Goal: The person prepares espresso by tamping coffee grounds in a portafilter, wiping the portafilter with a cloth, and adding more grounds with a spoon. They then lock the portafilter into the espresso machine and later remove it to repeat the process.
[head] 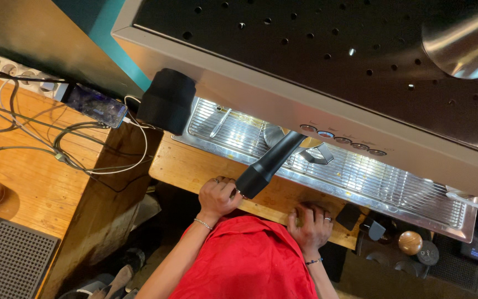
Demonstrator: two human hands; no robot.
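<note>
My left hand (217, 196) rests as a loose fist on the front edge of the wooden counter (186, 163), a ring on one finger and a thin bracelet at the wrist. Its knuckles lie right beside the butt of a black portafilter handle (266, 165), which juts out from the espresso machine (283, 102); whether they touch is unclear. My right hand (311, 224) sits further right on the same edge, fingers curled down onto the wood, with a ring and a blue bracelet. Nothing shows inside either hand. My red top (247, 263) fills the space below.
A lit steel drip tray grate (360, 177) runs under the machine. A wooden-knobbed tamper (410, 242) and small black parts lie at the right. On the lower wooden table at the left are tangled cables (67, 141), a phone (96, 105) and a black rubber mat (6, 254).
</note>
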